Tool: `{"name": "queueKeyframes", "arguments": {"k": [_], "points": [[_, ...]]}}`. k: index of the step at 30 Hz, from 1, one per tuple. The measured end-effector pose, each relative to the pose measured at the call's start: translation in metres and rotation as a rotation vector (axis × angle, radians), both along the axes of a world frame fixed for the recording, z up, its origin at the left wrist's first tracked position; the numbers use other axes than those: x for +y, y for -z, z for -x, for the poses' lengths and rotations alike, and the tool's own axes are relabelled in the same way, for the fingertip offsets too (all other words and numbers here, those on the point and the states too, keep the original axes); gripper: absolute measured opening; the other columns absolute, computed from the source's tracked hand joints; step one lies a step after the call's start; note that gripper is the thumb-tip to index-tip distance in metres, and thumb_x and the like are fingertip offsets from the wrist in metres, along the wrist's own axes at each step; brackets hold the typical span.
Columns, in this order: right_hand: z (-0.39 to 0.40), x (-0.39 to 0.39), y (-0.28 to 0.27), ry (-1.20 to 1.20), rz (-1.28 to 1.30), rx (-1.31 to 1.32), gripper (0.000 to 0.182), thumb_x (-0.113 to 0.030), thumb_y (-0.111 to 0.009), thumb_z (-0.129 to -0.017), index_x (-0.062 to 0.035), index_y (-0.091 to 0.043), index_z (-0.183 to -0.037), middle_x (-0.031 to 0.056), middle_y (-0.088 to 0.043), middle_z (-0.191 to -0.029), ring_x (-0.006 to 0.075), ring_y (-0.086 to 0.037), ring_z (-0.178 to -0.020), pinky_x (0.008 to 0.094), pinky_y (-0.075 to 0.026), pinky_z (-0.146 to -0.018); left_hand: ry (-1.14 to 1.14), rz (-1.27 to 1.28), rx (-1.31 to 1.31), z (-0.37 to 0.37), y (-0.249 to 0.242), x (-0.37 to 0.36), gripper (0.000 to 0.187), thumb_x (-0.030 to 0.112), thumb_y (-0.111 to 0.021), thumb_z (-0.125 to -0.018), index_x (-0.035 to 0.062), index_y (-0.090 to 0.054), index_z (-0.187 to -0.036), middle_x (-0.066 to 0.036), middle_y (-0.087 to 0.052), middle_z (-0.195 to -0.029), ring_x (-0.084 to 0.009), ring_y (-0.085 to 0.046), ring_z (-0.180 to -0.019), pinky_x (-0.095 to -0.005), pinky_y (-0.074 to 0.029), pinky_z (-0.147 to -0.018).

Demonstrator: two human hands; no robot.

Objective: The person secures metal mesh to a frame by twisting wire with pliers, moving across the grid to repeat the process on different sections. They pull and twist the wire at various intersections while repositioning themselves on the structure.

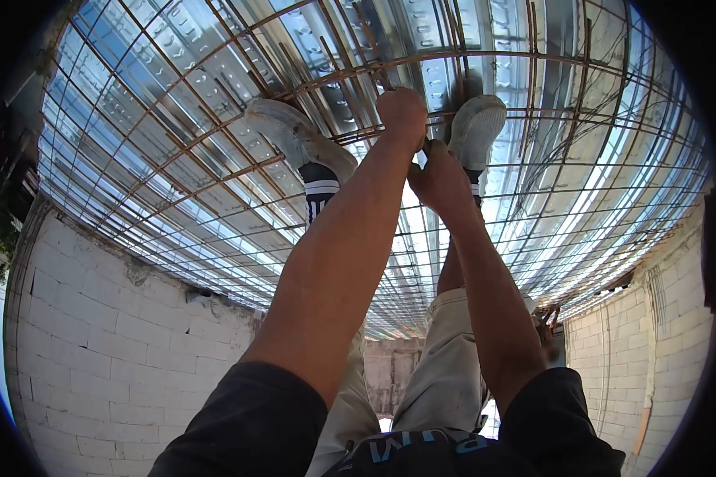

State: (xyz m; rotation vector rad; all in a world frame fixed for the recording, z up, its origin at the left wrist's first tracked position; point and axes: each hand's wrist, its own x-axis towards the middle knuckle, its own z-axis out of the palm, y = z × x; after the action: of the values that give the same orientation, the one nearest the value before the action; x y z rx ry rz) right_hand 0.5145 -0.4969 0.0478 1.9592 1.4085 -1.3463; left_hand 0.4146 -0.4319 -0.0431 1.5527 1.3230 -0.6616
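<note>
My left hand (403, 116) is closed in a fist just above the rebar grid (350, 73), between my two shoes. What it grips is mostly hidden; a short dark metal end shows past the fist. Directly beside it, my right hand (444, 181) is wrapped round a dark-handled hand tool (429, 149). Its kind is hard to tell because the fingers cover most of it. Rusty bars cross under both hands, over ribbed, dimpled metal decking (433, 71).
My left shoe (290, 135) and right shoe (479, 126) stand on the bars and decking. Loose thin wires or rods (577, 131) lie on the grid at right. Pale block walls (111, 342) rise on both sides. A small blurred dark shape (546, 322) shows behind my right arm.
</note>
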Motion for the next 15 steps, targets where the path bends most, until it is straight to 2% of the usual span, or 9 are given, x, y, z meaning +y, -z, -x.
{"name": "queueKeyframes", "arguments": {"k": [1, 4, 5, 6, 8, 9, 12, 13, 15], "points": [[0.008, 0.024, -0.017, 0.077, 0.127, -0.031, 0.044, -0.031, -0.062, -0.086, 0.0077, -0.057, -0.108, 0.0291, -0.067, -0.089, 0.0456, -0.065, -0.092, 0.0502, -0.051, -0.082, -0.201, -0.001, 0.036, -0.008, 0.009, -0.005, 0.016, 0.026, -0.076, -0.075, 0.0126, -0.070, -0.082, -0.004, -0.066, -0.080, -0.0198, -0.067, -0.076, -0.0352, -0.054, -0.065], [0.007, 0.005, 0.009, 0.041, 0.154, 0.067, 0.034, -0.028, -0.058, -0.091, 0.0065, -0.060, -0.095, 0.0293, -0.067, -0.090, 0.0473, -0.064, -0.092, 0.0523, -0.050, -0.083, -0.785, 0.011, 0.159, -0.020, 0.030, -0.026, 0.025, 0.031, -0.077, -0.077, 0.0086, -0.070, -0.085, -0.007, -0.069, -0.082, -0.0207, -0.068, -0.079, -0.0328, -0.053, -0.064], [0.003, 0.003, 0.015, -0.107, -0.030, 0.212, 0.033, -0.027, -0.054, -0.096, 0.0013, -0.059, -0.081, 0.0173, -0.066, -0.076, 0.0355, -0.066, -0.071, 0.0460, -0.050, -0.065, -0.978, 0.011, 0.204, -0.020, 0.034, -0.030, 0.027, 0.032, -0.077, -0.078, 0.0073, -0.070, -0.086, -0.009, -0.070, -0.083, -0.0210, -0.069, -0.080, -0.0320, -0.053, -0.064], [-0.007, 0.001, 0.019, 0.149, 0.216, 0.279, 0.033, -0.029, -0.054, -0.097, -0.0014, -0.058, -0.080, 0.0121, -0.062, -0.072, 0.0284, -0.061, -0.065, 0.0413, -0.047, -0.060, -1.168, 0.016, 0.248, -0.021, 0.037, -0.035, 0.030, 0.034, -0.077, -0.078, 0.0060, -0.070, -0.087, -0.010, -0.071, -0.084, -0.0213, -0.070, -0.081, -0.0312, -0.053, -0.063], [-0.018, 0.032, 0.008, 0.670, 0.697, 0.395, 0.034, -0.032, -0.054, -0.098, -0.0066, -0.057, -0.076, 0.0015, -0.053, -0.064, 0.0142, -0.050, -0.053, 0.0318, -0.039, -0.050, -1.412, 0.263, 0.017, -0.006, -0.001, -0.014, 0.035, 0.038, -0.075, -0.080, 0.0053, -0.066, -0.089, -0.010, -0.069, -0.084, -0.0205, -0.067, -0.077, -0.0338, -0.052, -0.062], [-0.024, 0.035, 0.011, 0.808, 0.845, 0.454, 0.033, -0.040, -0.057, -0.098, -0.0126, -0.055, -0.079, -0.0072, -0.041, -0.063, 0.0036, -0.033, -0.054, 0.0214, -0.028, -0.049, -1.526, 0.394, -0.099, 0.002, -0.020, -0.008, 0.038, 0.040, -0.075, -0.082, 0.0050, -0.064, -0.090, -0.010, -0.067, -0.084, -0.0201, -0.066, -0.074, -0.0351, -0.051, -0.061], [-0.040, 0.028, 0.027, 1.054, 1.102, 0.708, 0.033, -0.046, -0.061, -0.095, -0.0143, -0.056, -0.086, -0.0081, -0.044, -0.065, 0.0043, -0.035, -0.054, 0.0226, -0.030, -0.050, -1.722, 0.508, -0.224, 0.010, -0.029, -0.008, 0.043, 0.047, -0.072, -0.083, 0.0060, -0.058, -0.085, -0.001, -0.057, -0.073, -0.0177, -0.059, -0.066, -0.0347, -0.053, -0.060], [-0.041, 0.024, 0.031, 1.134, 1.186, 0.816, 0.036, -0.050, -0.064, -0.092, -0.0148, -0.056, -0.092, -0.0093, -0.045, -0.067, 0.0045, -0.035, -0.054, 0.0229, -0.031, -0.051, -1.836, 0.660, -0.216, 0.010, -0.025, -0.006, 0.041, 0.044, -0.068, -0.089, 0.0052, -0.056, -0.089, -0.002, -0.055, -0.070, -0.0179, -0.057, -0.062, -0.0371, -0.054, -0.060], [-0.039, 0.009, 0.037, 1.199, 1.221, 0.918, 0.035, -0.049, -0.065, -0.091, -0.0154, -0.056, -0.092, -0.0096, -0.047, -0.067, 0.0045, -0.037, -0.054, 0.0225, -0.031, -0.052, -1.984, 0.721, -0.353, 0.008, -0.021, -0.008, 0.035, 0.040, -0.064, -0.093, 0.0062, -0.056, -0.087, -0.001, -0.052, -0.068, -0.0177, -0.054, -0.058, -0.0366, -0.054, -0.060]]}}
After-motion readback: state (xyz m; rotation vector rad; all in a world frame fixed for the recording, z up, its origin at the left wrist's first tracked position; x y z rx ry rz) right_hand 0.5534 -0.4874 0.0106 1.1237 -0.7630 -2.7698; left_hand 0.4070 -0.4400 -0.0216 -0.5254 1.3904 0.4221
